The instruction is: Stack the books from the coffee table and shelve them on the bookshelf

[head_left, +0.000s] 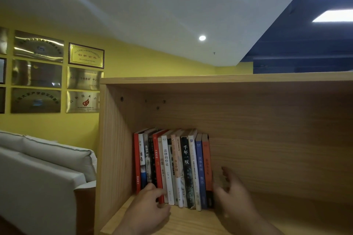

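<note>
My left hand (150,204) sits low at the front of the shelf board. Its fingers reach forward and touch the feet of the spines near the left part of the row, and nothing is pinched between fingers and thumb. My right hand (232,191) is blurred. As far as I can make out, its fingers are spread and loose, lying at or just beside the outer face of the orange book (207,168) that ends the row on the right, but I cannot say for sure that they touch it. Neither hand carries anything.

The books (172,164) stand between the two hands, spines out, in the top compartment of the bookshelf (267,139). Their long axes are upright, with a slight lean in the upper corners. The row begins with a red book (136,164), which stands apart from the compartment's left wall (114,149) with a gap between them.

To the right of the orange book the shelf is bare wood. My read is that shelving is nearly done and what remains is squaring the row. That turns on the right hand, the nearer one to the free end, which would push leftward along the shelf while the left hand steadies the spines.

Beyond the shelf I see a pale sofa (38,168) and brass plaques (38,72) on a yellow wall. The coffee table is out of view.
</note>
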A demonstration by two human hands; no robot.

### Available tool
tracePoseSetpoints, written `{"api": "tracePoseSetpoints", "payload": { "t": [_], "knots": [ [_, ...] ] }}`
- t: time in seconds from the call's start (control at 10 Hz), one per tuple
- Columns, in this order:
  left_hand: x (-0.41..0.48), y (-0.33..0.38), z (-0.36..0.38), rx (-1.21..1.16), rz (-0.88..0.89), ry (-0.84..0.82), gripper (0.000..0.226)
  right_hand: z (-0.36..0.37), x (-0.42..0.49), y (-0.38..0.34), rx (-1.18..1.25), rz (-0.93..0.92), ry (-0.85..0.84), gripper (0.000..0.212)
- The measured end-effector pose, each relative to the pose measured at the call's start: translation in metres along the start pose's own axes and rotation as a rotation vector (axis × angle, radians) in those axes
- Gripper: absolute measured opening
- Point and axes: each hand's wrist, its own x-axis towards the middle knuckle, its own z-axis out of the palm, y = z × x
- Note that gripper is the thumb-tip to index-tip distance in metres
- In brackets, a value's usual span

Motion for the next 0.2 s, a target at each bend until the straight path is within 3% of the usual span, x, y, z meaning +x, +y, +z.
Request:
{"api": "tracePoseSetpoints", "payload": {
  "t": [0.1, 0.2],
  "knots": [
    [0.0, 0.001, 0.0, 0.02, -0.009, 0.004, 0.052, -0.041, -0.031, -0.033, 0.011, -0.182, 0.021, 0.034],
    [0.0, 0.003, 0.0, 0.041, -0.033, 0.015, 0.047, -0.098, -0.074, -0.077, 0.102, -0.445, 0.103, 0.024]
  ]
}}
